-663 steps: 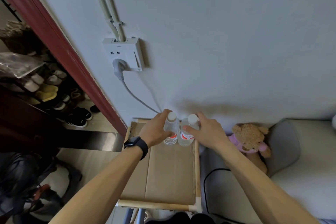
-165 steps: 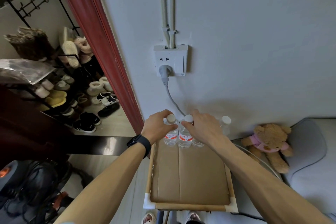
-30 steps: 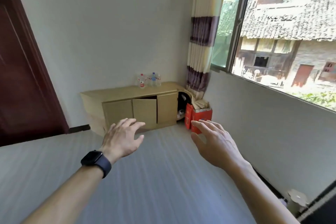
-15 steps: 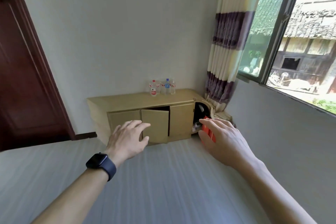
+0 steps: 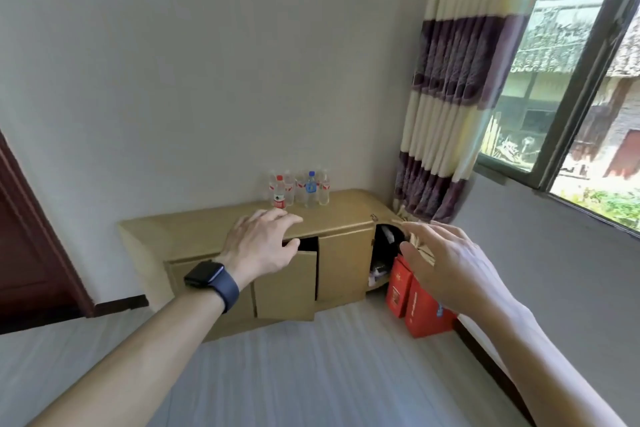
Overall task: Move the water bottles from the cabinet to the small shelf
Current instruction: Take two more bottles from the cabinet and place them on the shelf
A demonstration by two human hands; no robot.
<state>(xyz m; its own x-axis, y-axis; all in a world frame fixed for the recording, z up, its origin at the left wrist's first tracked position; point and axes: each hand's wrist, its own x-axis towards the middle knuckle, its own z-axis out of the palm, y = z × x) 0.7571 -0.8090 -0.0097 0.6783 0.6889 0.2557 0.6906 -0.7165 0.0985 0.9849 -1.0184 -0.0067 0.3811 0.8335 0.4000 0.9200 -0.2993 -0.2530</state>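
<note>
Several clear water bottles [image 5: 299, 188] with red or blue labels stand in a cluster against the wall on top of a low tan cabinet [image 5: 194, 236]. One cabinet door [image 5: 285, 286] hangs ajar. My left hand [image 5: 261, 246], a dark watch on its wrist, is held out with fingers apart and nothing in it, in front of the cabinet. Further right, my right hand [image 5: 450, 267] is also spread and holds nothing. Both hands are well short of the bottles. The small shelf is not in view.
Red boxes [image 5: 415, 298] stand on the floor at the cabinet's right end, below a striped curtain [image 5: 453, 107]. A window [image 5: 568, 87] fills the right wall above a grey sill wall. A dark red door [image 5: 24, 253] is at the left. Pale floor stretches between me and the cabinet.
The cabinet and bottles have grown larger and nearer in view over the last second. Both hands stay raised, spread and without anything in them. Earlier, they set bottles on the small shelf.
</note>
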